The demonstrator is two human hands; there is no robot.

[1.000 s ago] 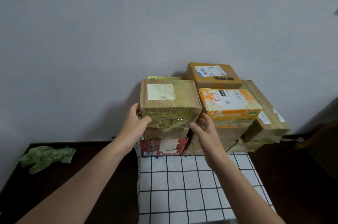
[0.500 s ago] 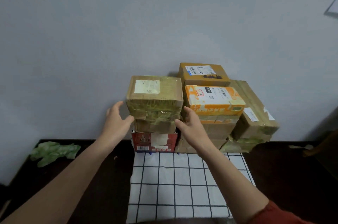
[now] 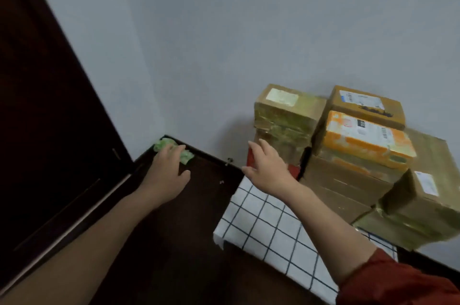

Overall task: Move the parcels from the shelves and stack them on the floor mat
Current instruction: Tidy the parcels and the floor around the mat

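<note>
Several parcels stand stacked against the wall on the back of a white checked floor mat (image 3: 268, 227). The left pile is topped by a taped brown parcel (image 3: 286, 110) with a pale label. To its right lie an orange parcel (image 3: 363, 140) and a brown labelled parcel (image 3: 366, 105). A large brown parcel (image 3: 423, 195) leans at the far right. My left hand (image 3: 168, 170) hovers over the dark floor, fingers relaxed, holding nothing. My right hand (image 3: 267, 167) is open in front of the left pile, touching no parcel.
A dark wooden door (image 3: 49, 105) fills the left side. A crumpled green bag (image 3: 185, 154) lies in the floor corner, partly behind my left hand. A grey wall rises behind the parcels. Dark floor (image 3: 179, 242) lies left of the mat.
Both hands have let go of the taped brown parcel, which now rests on the left pile. The hands pulled back and left, and the view swung left toward the door.
</note>
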